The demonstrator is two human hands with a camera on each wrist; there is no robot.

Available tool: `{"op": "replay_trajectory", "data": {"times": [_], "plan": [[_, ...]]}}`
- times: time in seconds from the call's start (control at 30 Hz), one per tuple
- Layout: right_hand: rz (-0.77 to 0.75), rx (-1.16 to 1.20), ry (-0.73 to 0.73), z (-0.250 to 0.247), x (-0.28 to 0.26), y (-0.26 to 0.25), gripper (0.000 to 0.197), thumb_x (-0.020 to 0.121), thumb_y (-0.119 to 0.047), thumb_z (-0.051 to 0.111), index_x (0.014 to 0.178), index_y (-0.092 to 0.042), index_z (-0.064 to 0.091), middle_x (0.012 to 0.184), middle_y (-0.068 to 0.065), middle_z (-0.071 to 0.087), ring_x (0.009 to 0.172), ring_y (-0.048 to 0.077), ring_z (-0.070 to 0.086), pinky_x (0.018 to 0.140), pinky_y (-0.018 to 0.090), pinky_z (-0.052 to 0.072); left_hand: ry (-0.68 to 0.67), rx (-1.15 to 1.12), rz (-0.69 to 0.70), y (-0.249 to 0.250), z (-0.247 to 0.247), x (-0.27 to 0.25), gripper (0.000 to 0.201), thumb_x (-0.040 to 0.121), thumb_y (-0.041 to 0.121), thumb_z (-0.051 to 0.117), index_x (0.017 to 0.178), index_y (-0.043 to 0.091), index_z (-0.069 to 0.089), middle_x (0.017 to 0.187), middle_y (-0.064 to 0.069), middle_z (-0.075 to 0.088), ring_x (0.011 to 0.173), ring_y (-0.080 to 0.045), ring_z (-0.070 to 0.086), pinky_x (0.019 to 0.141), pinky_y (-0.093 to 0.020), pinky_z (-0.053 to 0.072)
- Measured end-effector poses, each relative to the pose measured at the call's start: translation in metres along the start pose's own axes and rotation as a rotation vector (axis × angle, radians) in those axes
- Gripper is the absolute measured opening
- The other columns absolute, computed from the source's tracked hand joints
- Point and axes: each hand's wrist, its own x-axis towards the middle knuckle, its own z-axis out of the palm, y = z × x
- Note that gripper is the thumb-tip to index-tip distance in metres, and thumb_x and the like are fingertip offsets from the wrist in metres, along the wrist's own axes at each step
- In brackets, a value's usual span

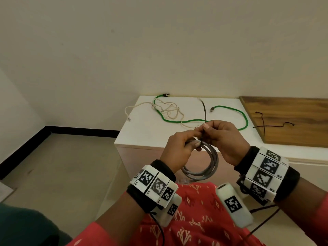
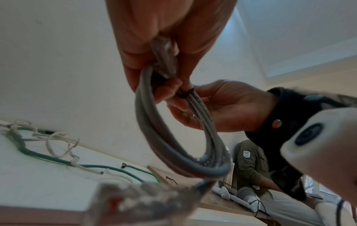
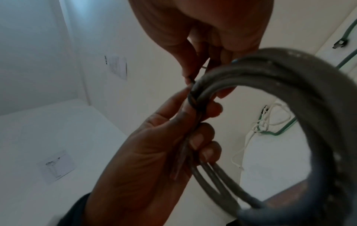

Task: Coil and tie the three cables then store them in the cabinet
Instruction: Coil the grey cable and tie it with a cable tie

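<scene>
A grey cable [image 1: 209, 162] hangs coiled in several loops in front of the white cabinet [image 1: 142, 135]. My left hand [image 1: 179, 148] grips the top of the coil [image 2: 173, 146]. My right hand [image 1: 220, 137] pinches a thin black tie [image 2: 188, 92] that wraps round the coil's strands [image 3: 193, 97] beside the left fingers. A green cable [image 1: 230, 112] and a white cable [image 1: 168, 109] lie loose and tangled on the cabinet top.
A wooden board [image 1: 287, 119] lies on the surface to the right, with two more black ties [image 1: 273, 123] on it. The wall stands close behind the cabinet. Another person [image 2: 253, 165] sits to the right in the left wrist view.
</scene>
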Motion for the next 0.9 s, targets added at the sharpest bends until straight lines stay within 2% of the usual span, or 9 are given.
{"op": "replay_trajectory", "data": {"times": [0.1,0.27,0.5,0.57,0.63,0.67,0.73,0.8,0.9], "plan": [[0.043,0.007,0.082,-0.004,0.004,0.001,0.027,0.095,-0.004,0.039,0.074,-0.002,0.056,0.076,0.012,0.059,0.07,0.018,0.061,0.061,0.017,0.055,-0.046,-0.021,-0.015,-0.001,0.003,-0.001,0.022,0.089,0.001,0.05,0.107,0.003,0.062,0.073,-0.006,0.062,0.047,0.009,0.051,0.05,-0.004,0.035],[0.084,0.059,0.134,-0.008,0.006,0.003,0.03,0.095,-0.002,0.037,0.07,-0.004,0.054,0.074,0.009,0.058,0.073,0.018,0.059,0.072,0.029,0.05,-0.067,-0.003,-0.021,0.0,0.008,-0.004,0.016,0.087,0.005,0.055,0.099,0.001,0.066,0.066,-0.003,0.06,0.045,0.008,0.049,0.049,-0.004,0.034],[-0.255,-0.244,0.055,0.012,-0.004,-0.004,0.029,0.089,0.006,0.044,0.065,-0.011,0.048,0.064,0.006,0.055,0.053,0.0,0.051,0.051,0.011,0.04,0.132,0.018,-0.08,0.002,0.004,0.002,0.014,0.084,0.008,0.06,0.089,0.0,0.07,0.056,-0.002,0.058,0.042,0.004,0.049,0.053,-0.01,0.036],[-0.311,-0.339,0.053,0.017,-0.007,-0.003,0.029,0.088,0.006,0.046,0.065,-0.011,0.047,0.063,0.008,0.054,0.056,0.007,0.051,0.053,0.016,0.042,0.17,0.037,-0.081,0.005,0.005,0.002,0.014,0.084,0.007,0.059,0.083,-0.002,0.07,0.056,-0.005,0.058,0.049,0.0,0.051,0.059,-0.021,0.043],[-0.35,-0.41,0.065,0.023,-0.009,0.001,0.027,0.086,0.006,0.049,0.065,-0.012,0.046,0.063,0.008,0.051,0.058,0.017,0.05,0.053,0.023,0.043,0.202,0.041,-0.086,0.005,0.006,0.004,0.015,0.083,0.004,0.058,0.076,-0.005,0.069,0.059,-0.007,0.06,0.061,-0.014,0.058,0.068,-0.031,0.047],[-0.376,-0.446,0.075,0.025,-0.011,0.004,0.029,0.084,0.007,0.049,0.064,-0.014,0.045,0.063,0.006,0.05,0.059,0.02,0.049,0.054,0.024,0.042,0.213,0.027,-0.091,0.004,0.005,0.005,0.016,0.082,0.001,0.058,0.07,-0.004,0.067,0.055,-0.002,0.059,0.058,-0.013,0.057,0.066,-0.031,0.047],[-0.426,-0.541,0.098,0.032,-0.014,0.01,0.03,0.078,0.01,0.05,0.063,-0.016,0.044,0.063,0.002,0.047,0.063,0.021,0.046,0.057,0.026,0.037,0.229,0.025,-0.104,-0.001,0.003,0.006,0.028,0.08,-0.003,0.056,0.054,0.007,0.06,0.039,0.012,0.05,0.044,-0.001,0.048,0.054,-0.021,0.04],[-0.458,-0.605,0.099,0.038,-0.016,0.014,0.026,0.078,0.01,0.051,0.065,-0.012,0.046,0.063,0.0,0.046,0.063,0.019,0.044,0.058,0.027,0.034,0.215,0.032,-0.111,-0.006,-0.001,0.004,0.041,0.079,-0.005,0.054,0.045,0.018,0.05,0.031,0.012,0.046,0.038,0.003,0.045,0.045,-0.009,0.031],[-0.422,-0.542,0.09,0.041,-0.005,0.01,0.018,0.085,0.002,0.054,0.07,-0.008,0.052,0.066,0.006,0.055,0.063,0.018,0.049,0.059,0.021,0.039,0.154,-0.009,-0.102,-0.011,-0.014,0.007,0.025,0.083,0.0,0.055,0.061,0.01,0.061,0.043,0.011,0.053,0.039,0.003,0.047,0.044,-0.007,0.031]]}}
